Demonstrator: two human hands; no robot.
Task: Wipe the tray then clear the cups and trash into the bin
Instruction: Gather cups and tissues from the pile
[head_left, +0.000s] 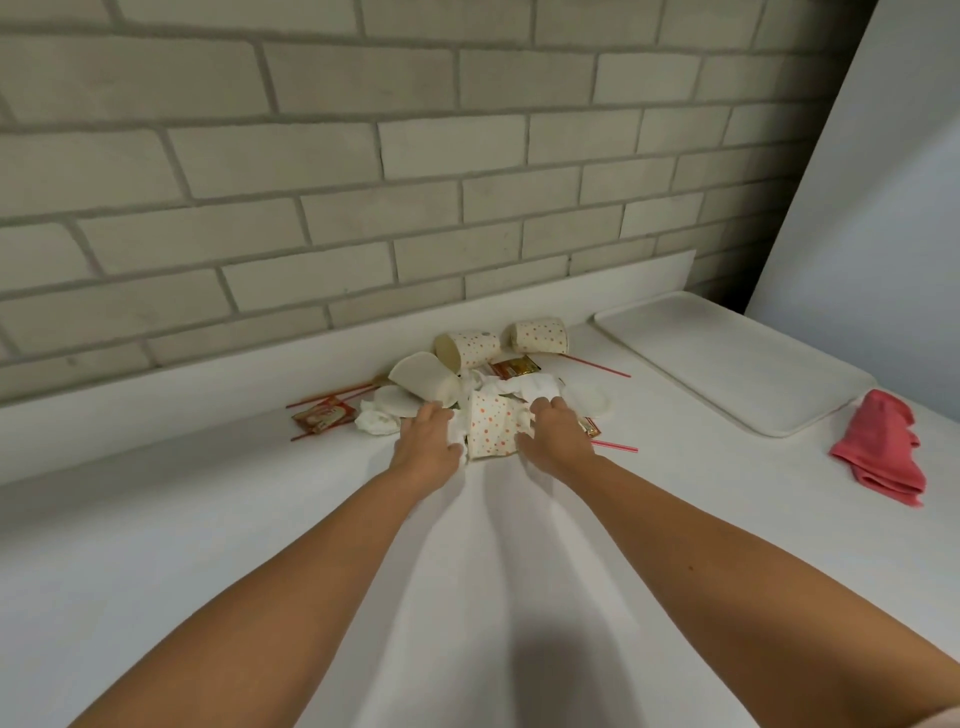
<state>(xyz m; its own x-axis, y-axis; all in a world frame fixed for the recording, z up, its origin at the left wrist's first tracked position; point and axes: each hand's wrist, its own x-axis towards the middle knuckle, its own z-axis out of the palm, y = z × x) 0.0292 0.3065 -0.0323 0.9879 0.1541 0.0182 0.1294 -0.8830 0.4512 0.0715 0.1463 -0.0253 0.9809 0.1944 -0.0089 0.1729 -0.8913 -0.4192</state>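
— How do the hands lie?

— The left hand (428, 441) stretches relaxed fingers over crumpled napkins (376, 421). The right hand (556, 434) bends its fingers onto more tissue; whether it grips, I cannot tell. A crushed dotted cup (493, 431) sits between them, touching both.

— And around them?

— Two dotted cups (470, 348) lie tipped behind, with red straws (597, 366) and a sachet (324, 415) nearby. The white tray (727, 358) sits well right, with a pink cloth (883, 447) just beside it.

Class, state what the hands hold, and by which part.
Nothing clearly gripped: left hand and right hand rest either side of the crushed dotted cup.
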